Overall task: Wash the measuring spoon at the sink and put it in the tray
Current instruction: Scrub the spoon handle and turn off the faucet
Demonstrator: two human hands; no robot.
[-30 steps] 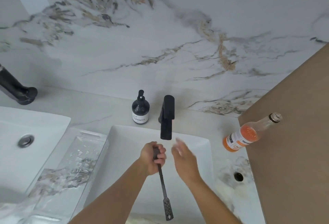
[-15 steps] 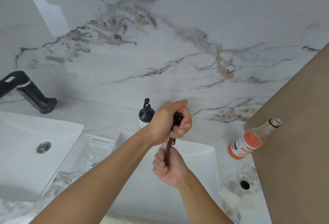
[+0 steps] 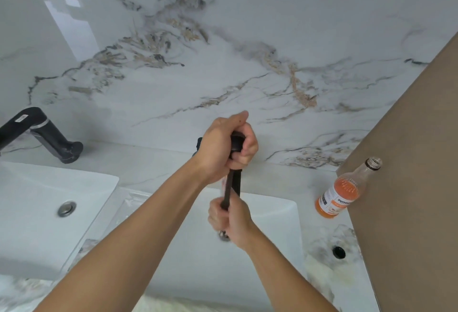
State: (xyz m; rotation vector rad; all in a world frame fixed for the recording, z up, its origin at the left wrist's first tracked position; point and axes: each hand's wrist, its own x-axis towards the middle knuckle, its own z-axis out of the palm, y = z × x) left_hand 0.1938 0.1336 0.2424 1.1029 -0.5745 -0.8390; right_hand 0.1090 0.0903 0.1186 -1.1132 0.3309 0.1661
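Both hands work over the sink [image 3: 285, 217]. Left hand [image 3: 223, 145] is closed in a full fist around the top of the black faucet [image 3: 236, 143], thumb laid over the knuckles. Right hand [image 3: 229, 220] sits directly below it, nearer the body, fingers curled shut around the dark handle of the measuring spoon [image 3: 226, 195].

Spoon position: the visible shaft rises out of the top of the right fist toward the left fist and lies close alongside the faucet spout; whether the two touch cannot be told. Its long axis runs near vertical in the view. The bowl end is hidden, so its orientation cannot be read. No water stream can be made out.

Key relation: the clear tray [image 3: 133, 200] lies to the left of both hands, past the left forearm, between this sink and a second basin. The right hand, which carries the spoon, is the far hand from the tray, so delivery would likely mean crossing under or around the left arm, or passing the spoon over.

Change from half a second earlier: the grip arrangement is the same, left on the faucet top and right on the handle. One second earlier the left hand held the spoon and the right was open.
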